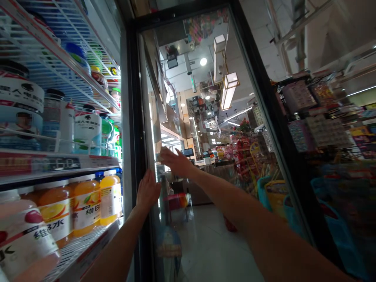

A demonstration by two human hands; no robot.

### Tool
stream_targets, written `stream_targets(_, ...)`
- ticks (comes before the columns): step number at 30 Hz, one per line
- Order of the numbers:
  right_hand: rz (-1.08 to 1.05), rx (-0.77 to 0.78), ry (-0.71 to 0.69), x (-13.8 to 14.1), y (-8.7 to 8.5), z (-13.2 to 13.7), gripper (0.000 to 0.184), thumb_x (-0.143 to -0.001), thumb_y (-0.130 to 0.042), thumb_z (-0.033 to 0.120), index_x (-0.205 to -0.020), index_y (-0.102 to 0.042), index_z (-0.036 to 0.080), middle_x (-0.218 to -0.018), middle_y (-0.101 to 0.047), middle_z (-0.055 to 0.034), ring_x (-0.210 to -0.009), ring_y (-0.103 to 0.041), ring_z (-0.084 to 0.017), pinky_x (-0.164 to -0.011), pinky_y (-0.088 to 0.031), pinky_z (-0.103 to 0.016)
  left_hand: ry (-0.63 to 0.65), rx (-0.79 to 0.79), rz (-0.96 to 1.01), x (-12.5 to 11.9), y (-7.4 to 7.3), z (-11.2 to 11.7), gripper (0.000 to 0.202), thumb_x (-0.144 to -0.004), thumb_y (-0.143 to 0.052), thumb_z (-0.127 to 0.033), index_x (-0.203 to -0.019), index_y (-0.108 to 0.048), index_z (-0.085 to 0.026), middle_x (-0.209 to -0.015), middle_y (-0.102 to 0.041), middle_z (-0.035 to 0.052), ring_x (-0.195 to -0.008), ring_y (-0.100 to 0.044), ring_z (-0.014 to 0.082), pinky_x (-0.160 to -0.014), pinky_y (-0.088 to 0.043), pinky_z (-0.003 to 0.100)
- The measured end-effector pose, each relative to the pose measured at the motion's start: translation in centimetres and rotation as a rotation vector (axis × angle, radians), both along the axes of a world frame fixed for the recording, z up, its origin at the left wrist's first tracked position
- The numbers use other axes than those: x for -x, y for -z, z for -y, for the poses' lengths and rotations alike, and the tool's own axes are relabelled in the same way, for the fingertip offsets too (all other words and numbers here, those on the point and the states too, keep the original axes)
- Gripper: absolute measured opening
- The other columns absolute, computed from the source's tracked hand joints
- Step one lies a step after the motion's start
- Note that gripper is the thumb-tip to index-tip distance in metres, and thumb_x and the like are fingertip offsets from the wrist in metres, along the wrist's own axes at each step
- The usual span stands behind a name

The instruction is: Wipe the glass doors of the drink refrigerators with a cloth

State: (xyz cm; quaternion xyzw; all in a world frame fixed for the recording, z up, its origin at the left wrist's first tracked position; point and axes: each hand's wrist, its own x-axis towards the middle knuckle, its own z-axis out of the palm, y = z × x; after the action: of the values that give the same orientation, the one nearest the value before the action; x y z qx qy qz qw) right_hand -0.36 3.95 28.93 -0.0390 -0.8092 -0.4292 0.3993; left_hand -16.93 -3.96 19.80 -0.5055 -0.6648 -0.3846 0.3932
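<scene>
A glass cooler door (135, 129) with a dark frame stands swung out in front of me. My left hand (148, 190) lies against the hinge-side edge of that door, fingers stretched upward and nothing held. Further right, my right hand (176, 161) reaches out in front of the glass with its fingers apart and empty. Whether its fingertips touch the pane, I cannot tell. Left of the door, bottles of orange drink (85, 203) line a lower wire shelf, and a pinkish bottle (26, 239) sits nearest me.
Wire shelves (73, 70) above hold more bottles, with a price strip (58, 163) along one edge. Beyond the glass are hanging lamps (229, 92) and a pale floor (205, 243). Packaged goods (299, 96) and blue baskets (337, 231) stand at the right, blurred.
</scene>
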Motion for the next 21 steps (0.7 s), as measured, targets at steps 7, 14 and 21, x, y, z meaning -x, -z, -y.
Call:
stream_targets(7, -0.284, 0.137, 0.043, -1.6, -3.7, -0.3, 0.051, -0.085, -0.038, 0.008, -0.134, -0.043, 0.02, -0.149, -0.032, -0.0066, -0.141, -0.017, -0.026, -0.111, -0.017, -0.059, 0.128, -0.161, -0.02, 1.6, 1.2, -0.5, 0.059, -0.08, -0.037, -0.023, -0.135, -0.033, -0.003, -0.143, -0.035, 0.0225, -0.136, -0.03, 0.0281, -0.109, -0.032, 0.046)
stream_targets(14, 0.146, -0.013, -0.019, 2.5, 6.0, 1.2, 0.04, -0.088, -0.041, 0.015, -0.126, -0.051, 0.022, -0.145, -0.041, -0.0032, -0.141, -0.02, -0.022, -0.11, -0.027, -0.052, 0.222, -0.323, 0.159, 0.6, 0.1, 0.5, 0.058, -0.081, -0.037, -0.023, -0.136, -0.035, -0.006, -0.141, -0.038, 0.0211, -0.134, -0.034, 0.0288, -0.11, -0.031, 0.048)
stream_targets(21, 0.028, 0.014, 0.079, 1.4, 2.3, 1.0, 0.047, -0.087, -0.039, 0.012, -0.132, -0.045, 0.022, -0.149, -0.034, -0.0037, -0.141, -0.018, -0.024, -0.111, -0.023, -0.055, 0.22, -0.335, 0.212, 0.5, -0.2, 1.2, 0.055, -0.081, -0.032, -0.019, -0.134, -0.036, -0.005, -0.137, -0.042, 0.0202, -0.124, -0.047, 0.0239, -0.106, -0.038, 0.04)
